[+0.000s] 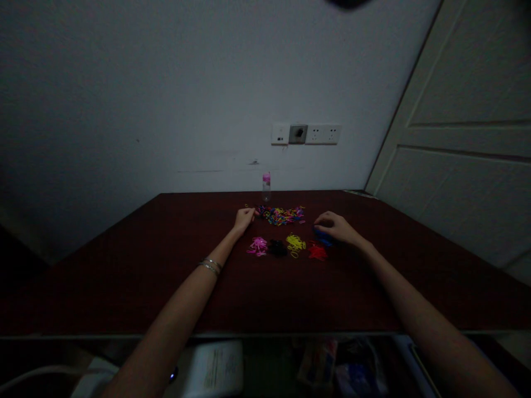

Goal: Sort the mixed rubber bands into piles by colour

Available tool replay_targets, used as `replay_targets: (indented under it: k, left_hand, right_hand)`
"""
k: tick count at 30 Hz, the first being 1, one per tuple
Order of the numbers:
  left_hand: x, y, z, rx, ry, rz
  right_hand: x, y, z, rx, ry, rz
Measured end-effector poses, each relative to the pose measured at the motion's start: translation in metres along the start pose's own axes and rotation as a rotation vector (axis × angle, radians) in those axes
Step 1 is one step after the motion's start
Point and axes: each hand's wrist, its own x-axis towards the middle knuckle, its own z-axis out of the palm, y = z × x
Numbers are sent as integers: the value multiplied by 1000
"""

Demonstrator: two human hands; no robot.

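My left hand (244, 220) rests at the left end of a mixed pile of small coloured rubber bands (282, 216), its fingers curled together at the pile's edge. Whatever those fingertips hold, if anything, is too small to make out. Over a pile of blue rubber bands (324, 238), my right hand (337, 226) has thumb and fingers closed in a pinch, partly covering the pile. Sorted piles lie in front of the mixed one: pink rubber bands (258, 246), black rubber bands (277, 248), yellow rubber bands (296, 244) and red rubber bands (317, 251).
A small clear bottle with a pink cap (266, 187) stands behind the mixed pile on the dark red table (166, 249). Wall sockets (323, 134) sit above it, and a pale door (456, 116) is at right. Below the table's front edge are a white box (215, 367) and packets.
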Motion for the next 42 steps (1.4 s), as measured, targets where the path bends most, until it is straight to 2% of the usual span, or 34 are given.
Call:
replay_targets:
  k: [9,18,24,32,36,42]
  left_hand:
    - [-3,4,1,-6,3,-8]
    - [-2,3,1,8,2,-2]
    - [-3,5,1,36,2,-17]
    - [-1,1,1,40,7,-5]
    - [1,1,2,45,7,-9]
    - [1,-1,2,54,6,-7]
  right_hand:
    - [-25,-2,14,-199,-73,-32]
    - [-25,4,6,-196,-110,-34]
    - [-25,3,3,-147,-81,4]
    - [-20,-12,-5,-99,13,-31]
    - [-17,-28,0,-67,-65,-88]
    - [-6,-45,7,81,-247,3]
